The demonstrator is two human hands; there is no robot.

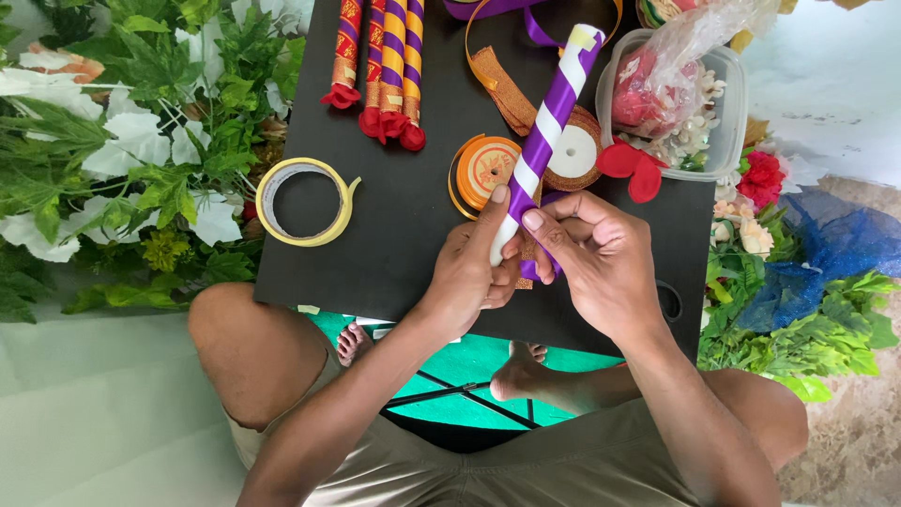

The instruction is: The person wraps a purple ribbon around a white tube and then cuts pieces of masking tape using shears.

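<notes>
A white stick (552,113) partly wound with purple ribbon slants up over a black board (394,235). My left hand (466,277) grips the stick's lower end, thumb pressed along it. My right hand (601,258) pinches the loose purple ribbon (544,263) against the stick's lower part. Under the stick lie an orange ribbon spool (483,169) and a brown ribbon spool (577,150).
A yellow tape roll (305,200) lies at the board's left. Several finished striped sticks with red tips (380,66) rest at the top. A clear tub with a plastic bag (680,94) stands at the right. Artificial leaves and flowers (122,160) flank both sides.
</notes>
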